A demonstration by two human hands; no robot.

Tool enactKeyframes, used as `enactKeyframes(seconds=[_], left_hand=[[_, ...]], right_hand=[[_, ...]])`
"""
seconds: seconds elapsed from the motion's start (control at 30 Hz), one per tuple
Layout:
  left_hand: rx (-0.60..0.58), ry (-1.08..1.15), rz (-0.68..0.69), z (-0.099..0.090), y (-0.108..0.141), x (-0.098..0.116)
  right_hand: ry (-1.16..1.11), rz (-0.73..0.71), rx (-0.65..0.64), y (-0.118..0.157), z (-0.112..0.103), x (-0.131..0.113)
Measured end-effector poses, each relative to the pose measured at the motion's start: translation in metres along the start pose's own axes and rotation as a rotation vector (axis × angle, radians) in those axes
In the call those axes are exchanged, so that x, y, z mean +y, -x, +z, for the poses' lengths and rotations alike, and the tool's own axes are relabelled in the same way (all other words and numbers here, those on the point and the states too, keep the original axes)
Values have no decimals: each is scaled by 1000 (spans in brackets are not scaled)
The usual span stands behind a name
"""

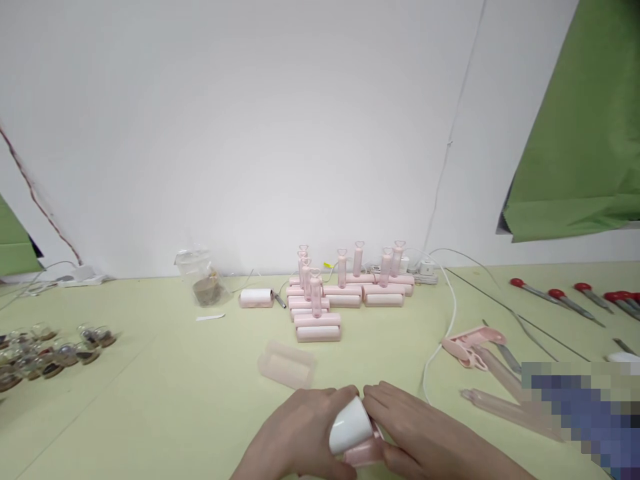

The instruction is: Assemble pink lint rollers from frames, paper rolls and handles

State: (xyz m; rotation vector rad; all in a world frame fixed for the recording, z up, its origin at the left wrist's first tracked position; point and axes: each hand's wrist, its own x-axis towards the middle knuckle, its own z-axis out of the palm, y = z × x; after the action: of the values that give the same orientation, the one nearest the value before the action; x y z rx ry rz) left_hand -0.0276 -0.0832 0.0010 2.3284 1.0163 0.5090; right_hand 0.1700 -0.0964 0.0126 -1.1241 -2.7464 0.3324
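At the near edge of the table, my left hand (305, 423) is closed around a lint roller's white roll (350, 427). My right hand (415, 423) grips the same lint roller from the other side, its fingers on the pink holder (365, 452) under the roll. Part of the holder is hidden by my hands. Just beyond them lies a translucent pink cover (289, 363). Farther back, several pink lint rollers (318, 321) stand grouped with their handles upright.
Loose pink handles (505, 407) and pink parts (475, 343) lie at right, beside a white cable (453, 300). Red-ended tools (575, 303) are farther right. A plastic bag (203, 283) stands near the wall; small glass domes (65, 353) sit at left. A pixelated patch covers the lower right.
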Motion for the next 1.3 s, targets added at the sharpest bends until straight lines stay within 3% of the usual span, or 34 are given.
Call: enactKeyframes(seconds=[0.2,0.3,0.4,0.57,0.77,0.87,0.93,1.0,1.07,1.1,1.2,1.3], left_hand=[[0,33,70,-10,-1,0],[29,130,14,-12,-6,6],[132,257,-40,-6,-11,10],[224,360,-56,6,-14,7],[221,452,-89,14,-13,11],[171,510,-87,8,-9,10],[176,452,-56,-7,-3,-1],[261,318,-36,-27,4,-22],[350,227,-106,-45,12,-47],[337,256,-175,-50,16,-59],[311,398,-280,-46,22,-78],[327,425,-262,-20,19,-70]], right_hand=[[-164,1,31,6,1,6],[-372,149,114,9,-4,13],[-620,271,167,9,-7,18],[-885,202,189,3,-1,18],[-974,175,210,-1,7,19],[-990,145,236,-1,6,19],[-1017,150,309,-2,3,20],[-1039,207,394,-2,-1,23],[-1020,298,480,-2,-8,28],[-991,329,521,-2,-12,30],[-872,315,582,-5,-27,35],[-734,236,505,-16,-39,32]])
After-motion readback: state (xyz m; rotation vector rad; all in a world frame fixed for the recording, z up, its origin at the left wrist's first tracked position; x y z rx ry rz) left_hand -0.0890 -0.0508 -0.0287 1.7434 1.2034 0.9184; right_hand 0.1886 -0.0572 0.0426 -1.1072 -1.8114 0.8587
